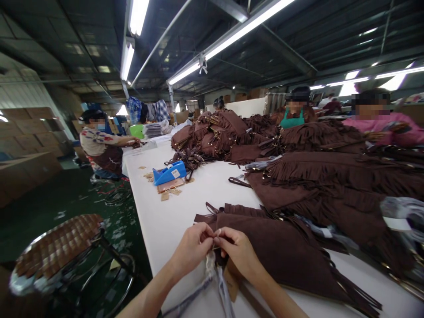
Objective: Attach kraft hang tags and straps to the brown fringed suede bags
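My left hand (195, 246) and my right hand (239, 252) meet at the near end of a dark brown fringed bag (281, 247). Thumb and fingers of both are pinched together, almost touching; what they pinch is too small to make out. Just below them hang a plastic-wrapped strap (210, 268) and a tan tag (231, 283), partly hidden by my right hand. The bag lies flat on the white table (159, 229), its fringe spreading toward the lower right.
A blue tape dispenser (170, 173) stands near several small tan tags (164, 196). Brown fringed bags (225, 132) are heaped at the back and right. A stool (59, 247) stands left of the table. Co-workers (101, 145) sit around it.
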A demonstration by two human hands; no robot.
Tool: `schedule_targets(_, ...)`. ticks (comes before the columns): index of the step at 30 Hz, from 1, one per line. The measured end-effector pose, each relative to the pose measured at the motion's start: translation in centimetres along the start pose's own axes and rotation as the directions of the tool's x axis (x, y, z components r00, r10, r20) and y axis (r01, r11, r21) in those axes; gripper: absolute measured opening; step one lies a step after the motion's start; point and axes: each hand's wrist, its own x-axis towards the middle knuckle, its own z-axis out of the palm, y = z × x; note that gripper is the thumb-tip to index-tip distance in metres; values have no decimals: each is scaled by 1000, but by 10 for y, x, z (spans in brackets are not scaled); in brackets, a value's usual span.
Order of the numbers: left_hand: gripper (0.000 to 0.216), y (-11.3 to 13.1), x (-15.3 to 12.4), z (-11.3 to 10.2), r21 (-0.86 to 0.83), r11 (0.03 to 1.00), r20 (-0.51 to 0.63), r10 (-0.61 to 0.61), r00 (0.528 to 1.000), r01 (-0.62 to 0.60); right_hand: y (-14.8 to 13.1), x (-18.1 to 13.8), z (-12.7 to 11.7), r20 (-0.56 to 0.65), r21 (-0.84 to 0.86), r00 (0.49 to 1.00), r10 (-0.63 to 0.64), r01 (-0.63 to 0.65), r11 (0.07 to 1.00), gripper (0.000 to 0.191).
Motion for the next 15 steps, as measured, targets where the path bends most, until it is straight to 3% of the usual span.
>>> schedule_targets(10, 15, -15, -2, 16, 197, 980, -41, 27, 999, -18, 1, 2, 7, -101, -21, 995, 5, -7, 1000, 9)
schedule_targets(15, 13, -23, 9, 20, 318, 945, 11, 82, 997, -81, 14, 11, 7, -165, -160, 986, -37, 10, 987, 3)
